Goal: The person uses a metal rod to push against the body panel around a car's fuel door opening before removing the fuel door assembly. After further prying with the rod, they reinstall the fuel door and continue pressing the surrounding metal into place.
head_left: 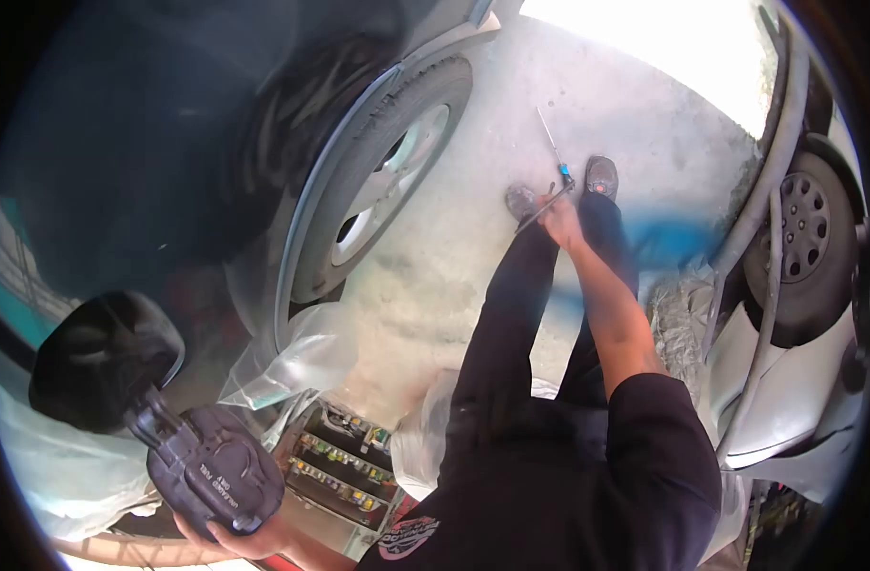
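My left hand (pixel 240 538) is at the lower left, fingers curled around the underside of a dark fuel filler door (pixel 211 466). Its moulded part reads "UNLEADED FUEL ONLY", and a hinge arm joins it to a glossy black rounded flap (pixel 107 357). Reaching forward over my legs, my right hand (pixel 560 221) is closed around the dark handle of a tool with a long thin metal rod (pixel 549 133) and a blue collar. It looks like an air blow gun, though its handle is partly hidden by my fingers.
A dark car body with a wheel (pixel 397 181) stands on the left. Another wheel (pixel 801 224) and a pale panel are at right. Clear plastic sheeting (pixel 297 357) hangs beside a shelf unit (pixel 335 466) of small items. Concrete floor (pixel 497 124) lies around my shoes.
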